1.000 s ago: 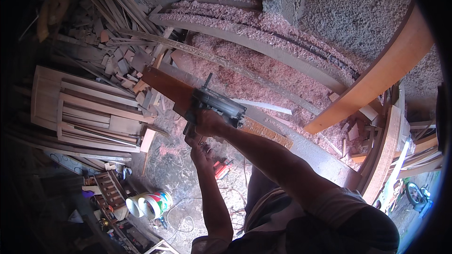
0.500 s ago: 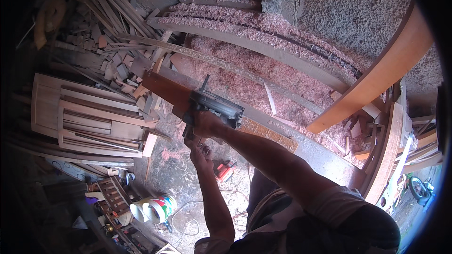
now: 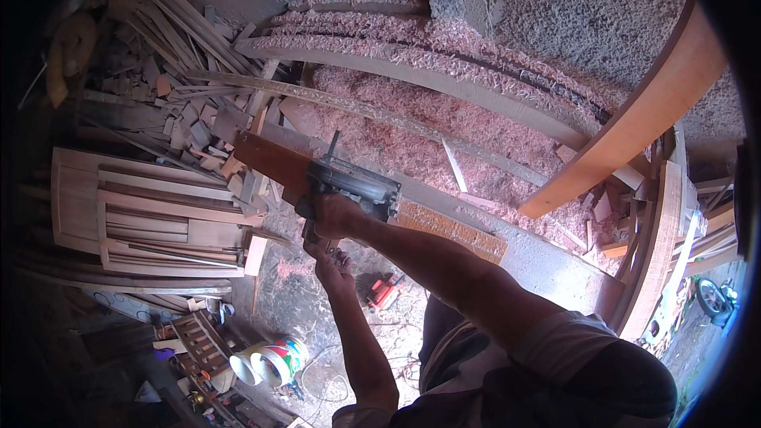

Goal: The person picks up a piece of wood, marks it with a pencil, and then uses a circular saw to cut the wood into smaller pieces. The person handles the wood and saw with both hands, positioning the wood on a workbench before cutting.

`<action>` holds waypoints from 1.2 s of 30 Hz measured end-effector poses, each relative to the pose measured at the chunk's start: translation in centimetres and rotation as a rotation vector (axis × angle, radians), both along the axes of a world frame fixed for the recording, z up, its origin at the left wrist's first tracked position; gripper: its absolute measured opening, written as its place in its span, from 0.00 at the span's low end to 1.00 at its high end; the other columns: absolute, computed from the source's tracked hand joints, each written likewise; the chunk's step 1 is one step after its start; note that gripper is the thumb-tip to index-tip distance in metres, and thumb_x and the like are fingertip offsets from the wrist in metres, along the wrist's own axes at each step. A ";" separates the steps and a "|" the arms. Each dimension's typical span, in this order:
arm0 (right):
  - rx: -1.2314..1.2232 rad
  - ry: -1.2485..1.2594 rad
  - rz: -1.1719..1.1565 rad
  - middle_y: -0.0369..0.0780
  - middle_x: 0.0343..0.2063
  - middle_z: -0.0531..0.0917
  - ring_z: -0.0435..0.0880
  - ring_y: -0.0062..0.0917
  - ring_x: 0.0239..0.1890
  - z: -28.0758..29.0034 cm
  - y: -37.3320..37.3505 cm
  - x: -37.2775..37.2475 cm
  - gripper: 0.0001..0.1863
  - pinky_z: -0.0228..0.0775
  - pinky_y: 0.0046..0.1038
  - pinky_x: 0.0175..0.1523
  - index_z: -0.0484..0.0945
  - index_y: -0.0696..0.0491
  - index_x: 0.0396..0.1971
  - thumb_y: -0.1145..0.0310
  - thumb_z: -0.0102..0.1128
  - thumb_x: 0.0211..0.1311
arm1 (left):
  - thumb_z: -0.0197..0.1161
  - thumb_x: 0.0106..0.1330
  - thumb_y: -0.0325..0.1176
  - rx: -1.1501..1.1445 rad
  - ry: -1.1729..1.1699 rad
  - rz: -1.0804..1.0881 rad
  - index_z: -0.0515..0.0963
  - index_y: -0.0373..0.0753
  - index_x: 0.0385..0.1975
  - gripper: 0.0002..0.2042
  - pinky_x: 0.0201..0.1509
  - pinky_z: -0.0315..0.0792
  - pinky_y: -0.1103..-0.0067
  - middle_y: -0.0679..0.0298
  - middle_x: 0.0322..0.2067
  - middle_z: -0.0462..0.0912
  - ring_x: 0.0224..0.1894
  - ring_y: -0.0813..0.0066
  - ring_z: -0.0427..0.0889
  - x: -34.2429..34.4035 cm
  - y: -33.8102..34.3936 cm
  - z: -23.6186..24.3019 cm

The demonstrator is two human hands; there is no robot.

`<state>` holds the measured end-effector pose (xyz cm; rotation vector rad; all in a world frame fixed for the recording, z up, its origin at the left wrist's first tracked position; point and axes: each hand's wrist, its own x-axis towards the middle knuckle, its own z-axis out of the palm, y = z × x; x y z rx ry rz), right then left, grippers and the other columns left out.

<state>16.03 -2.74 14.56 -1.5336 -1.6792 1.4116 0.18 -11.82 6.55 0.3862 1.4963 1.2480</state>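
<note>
A dark grey power tool (image 3: 357,182) rests across an orange-brown plank (image 3: 269,160); a thin black bar sticks up from its far side. My right hand (image 3: 337,216) is closed round the tool's near side, covering the part that would tell its exact kind. Just below it, my left hand (image 3: 331,264) has its fingers curled under the tool's near, lower edge, and what they grip is hidden. To the right of the tool the plank continues, strewn with pale shavings.
Pink shavings (image 3: 372,127) heap up beyond the plank, among long curved beams (image 3: 428,75). An orange curved board (image 3: 634,127) slants in at right. Offcuts (image 3: 182,123) and door-like wooden panels (image 3: 166,210) lie left. A red tool (image 3: 384,293), cords and white buckets (image 3: 273,363) are on the floor.
The whole view has shifted slightly. My hands and the grey tool sit a little farther left and lower in the picture; both hands keep their places at the tool.
</note>
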 end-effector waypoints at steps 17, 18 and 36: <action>0.052 0.042 -0.014 0.53 0.40 0.86 0.87 0.47 0.45 -0.6 3.3 -1.7 0.28 0.82 0.45 0.47 0.75 0.48 0.57 0.67 0.61 0.52 | 0.63 0.63 0.67 -0.013 -0.053 0.022 0.76 0.40 0.47 0.32 0.29 0.66 0.83 0.69 0.28 0.70 0.27 0.79 0.69 -1.8 4.2 -0.5; 0.046 0.046 -0.007 0.53 0.41 0.86 0.87 0.47 0.46 -0.6 3.5 -1.8 0.28 0.82 0.45 0.48 0.75 0.47 0.58 0.67 0.62 0.52 | 0.63 0.63 0.67 -0.018 -0.049 0.015 0.76 0.41 0.47 0.32 0.29 0.66 0.83 0.69 0.28 0.70 0.27 0.79 0.69 -2.0 4.3 -0.5; 0.049 0.046 0.011 0.52 0.39 0.87 0.87 0.47 0.46 -0.7 7.0 -5.0 0.26 0.82 0.45 0.48 0.77 0.48 0.55 0.67 0.61 0.50 | 0.69 0.62 0.63 -0.003 -0.010 0.080 0.75 0.43 0.44 0.27 0.29 0.66 0.82 0.70 0.26 0.70 0.26 0.80 0.70 -4.4 7.3 -0.5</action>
